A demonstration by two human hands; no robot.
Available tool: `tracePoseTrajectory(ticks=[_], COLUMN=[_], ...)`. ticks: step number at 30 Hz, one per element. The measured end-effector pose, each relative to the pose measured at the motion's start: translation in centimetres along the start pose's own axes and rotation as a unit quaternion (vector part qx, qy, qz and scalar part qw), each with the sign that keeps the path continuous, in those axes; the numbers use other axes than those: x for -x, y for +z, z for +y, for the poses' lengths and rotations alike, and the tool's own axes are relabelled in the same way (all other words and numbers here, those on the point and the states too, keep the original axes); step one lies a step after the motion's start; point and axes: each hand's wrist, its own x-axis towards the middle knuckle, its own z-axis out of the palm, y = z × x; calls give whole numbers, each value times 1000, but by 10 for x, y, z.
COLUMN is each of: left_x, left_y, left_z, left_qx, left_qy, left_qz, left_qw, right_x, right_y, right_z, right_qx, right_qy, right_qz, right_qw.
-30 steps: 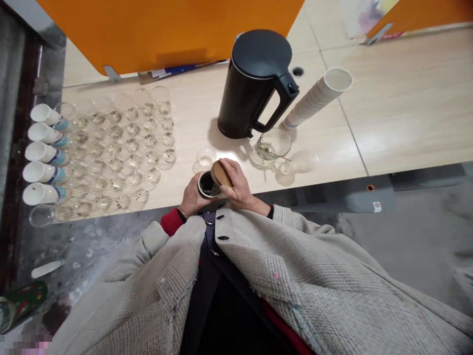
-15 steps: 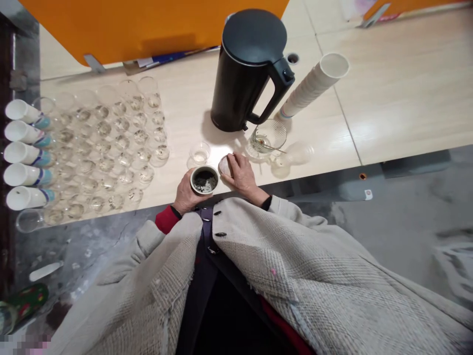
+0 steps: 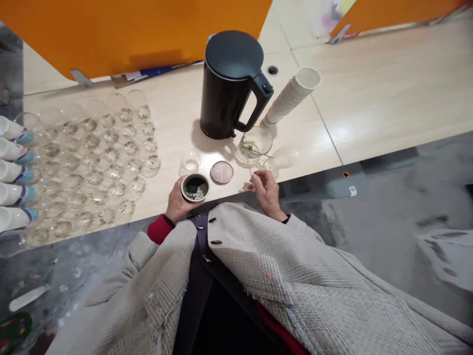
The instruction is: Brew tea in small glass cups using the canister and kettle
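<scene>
My left hand (image 3: 176, 203) is wrapped round a small white canister (image 3: 194, 188) with dark tea leaves inside, held at the near edge of the table. The canister's round wooden lid (image 3: 221, 172) lies flat on the table just right of it. My right hand (image 3: 265, 190) hovers empty over the table edge, right of the lid, with the fingers loosely curled and apart. A small empty glass cup (image 3: 190, 162) stands just beyond the canister. A glass bowl (image 3: 254, 144) with a spoon in it sits beyond my right hand.
A black electric kettle (image 3: 228, 86) stands behind the bowl. A stack of paper cups (image 3: 291, 95) lies on its side to its right. Several rows of small glass cups (image 3: 99, 158) fill the table's left, with paper cups (image 3: 15, 170) along the far left. An orange partition (image 3: 140, 29) backs the table.
My right hand took the lid off the canister, set it down on the table, let go and moved right. The left hand kept hold of the canister.
</scene>
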Motion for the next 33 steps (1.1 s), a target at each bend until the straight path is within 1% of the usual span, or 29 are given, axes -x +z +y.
tracePoseTrajectory(ticks=[1,3,6,10,13,16,19,21,24,26,27,29,31,33], left_x=[0,-1,-1,-1,-1,0,1,1,2,2,2,1,0,0], left_y=[0,0,1,2,4,5,6,6,6,6,6,6,5,5], left_z=[-2,-5,-12,-20,-23,-24,-24,-23,-22,-21,-20,-19,-18,-18], left_qx=[0,-1,1,6,-7,-16,-15,-16,-18,-20,-21,-23,-22,-18], left_qy=[3,11,25,50,56,59,66,63,60,61,61,60,58,60], left_qz=[1,3,9,22,29,31,28,26,19,16,16,14,7,0], left_qw=[1000,1000,1000,998,998,998,997,998,998,998,998,998,998,998], right_x=[-2,-9,-22,-40,-52,-59,-56,-48,-26,-10,-2,11,20,23], right_y=[-2,-4,-4,3,9,9,1,-8,-24,-31,-33,-34,-31,-23], right_z=[1,0,-3,-9,-13,-17,-23,-31,-53,-71,-80,-97,-108,-113], right_qx=[-26,-61,-83,-81,-64,-47,-31,-25,-37,-60,-71,-78,-65,-31], right_qy=[21,27,-14,-65,-79,-88,-95,-105,-137,-172,-193,-228,-253,-283], right_qz=[19,54,87,86,83,89,110,131,158,155,143,85,-8,-110], right_qw=[999,996,993,991,991,991,989,985,977,971,968,967,965,952])
